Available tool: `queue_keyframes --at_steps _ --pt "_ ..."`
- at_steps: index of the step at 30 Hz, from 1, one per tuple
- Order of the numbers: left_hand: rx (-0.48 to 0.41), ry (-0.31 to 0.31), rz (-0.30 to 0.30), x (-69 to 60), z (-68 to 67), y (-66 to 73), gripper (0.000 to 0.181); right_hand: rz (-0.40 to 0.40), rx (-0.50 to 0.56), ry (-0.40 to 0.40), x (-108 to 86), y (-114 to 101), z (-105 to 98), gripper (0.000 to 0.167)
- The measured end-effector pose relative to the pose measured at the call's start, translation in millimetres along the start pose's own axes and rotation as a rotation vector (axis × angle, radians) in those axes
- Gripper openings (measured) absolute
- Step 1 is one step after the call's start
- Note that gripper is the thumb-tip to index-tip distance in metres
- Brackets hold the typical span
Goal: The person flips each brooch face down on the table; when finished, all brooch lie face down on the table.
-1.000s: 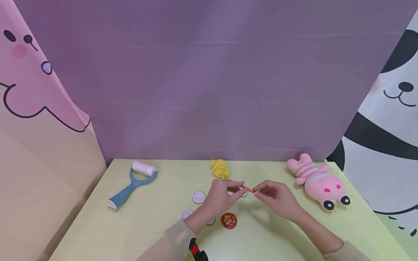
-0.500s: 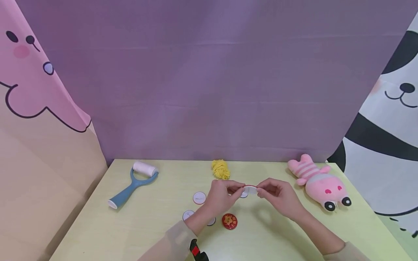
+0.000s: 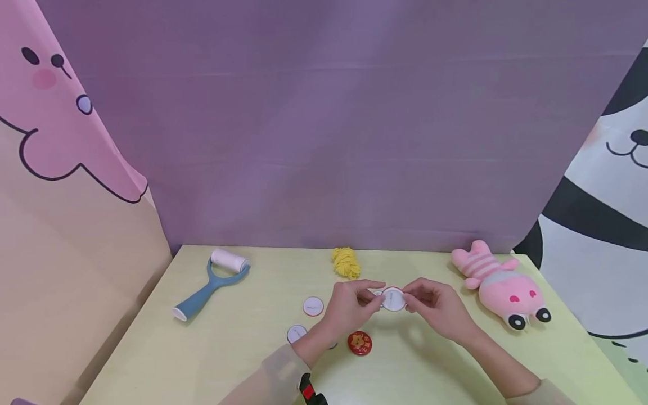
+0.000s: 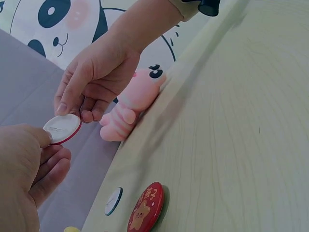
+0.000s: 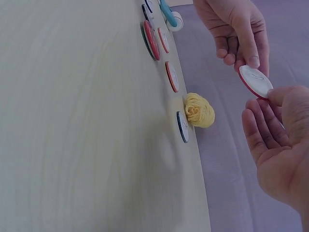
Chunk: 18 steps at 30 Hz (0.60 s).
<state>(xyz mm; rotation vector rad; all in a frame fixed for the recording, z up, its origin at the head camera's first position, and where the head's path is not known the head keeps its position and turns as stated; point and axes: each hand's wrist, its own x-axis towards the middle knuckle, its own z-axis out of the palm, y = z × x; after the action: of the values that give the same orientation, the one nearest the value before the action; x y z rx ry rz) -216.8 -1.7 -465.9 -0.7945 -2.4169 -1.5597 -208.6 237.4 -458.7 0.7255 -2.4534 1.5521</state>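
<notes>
A round pin badge (image 3: 393, 299) with a red rim is held above the table, its white pin side facing the head camera. My left hand (image 3: 349, 309) pinches the badge's left edge between thumb and fingers. On the opposite edge, my right hand (image 3: 439, 310) grips it the same way. The left wrist view shows the badge (image 4: 63, 128) tilted, with a pin across its back. Below the hands lies a red badge (image 3: 360, 343) with a star figure, face up. Face-down white badges (image 3: 313, 306) lie around it, some partly hidden by my left hand and forearm.
A yellow yarn bundle (image 3: 346, 263) lies behind the hands. At the table's left is a blue-handled lint roller (image 3: 210, 287); at the right, a pink plush toy (image 3: 498, 284). A purple cloth (image 3: 334, 140) hangs along the back edge.
The held badge has turned from edge-on to showing its white back. Both hands keep hold of it in nearly the same place. The head view has shifted slightly.
</notes>
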Motion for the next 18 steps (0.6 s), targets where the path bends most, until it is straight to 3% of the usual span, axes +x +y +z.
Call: queue_keyframes --at_steps 7,18 --pt "-0.009 -0.026 -0.002 1.4 4.6 -2.0 0.021 -0.026 -0.095 0.007 -0.4 0.7 -2.1 0.013" --pt "0.001 -0.134 -0.059 2.1 0.5 -7.4 0.035 -0.082 -0.183 0.022 -3.7 3.7 4.8 0.021"
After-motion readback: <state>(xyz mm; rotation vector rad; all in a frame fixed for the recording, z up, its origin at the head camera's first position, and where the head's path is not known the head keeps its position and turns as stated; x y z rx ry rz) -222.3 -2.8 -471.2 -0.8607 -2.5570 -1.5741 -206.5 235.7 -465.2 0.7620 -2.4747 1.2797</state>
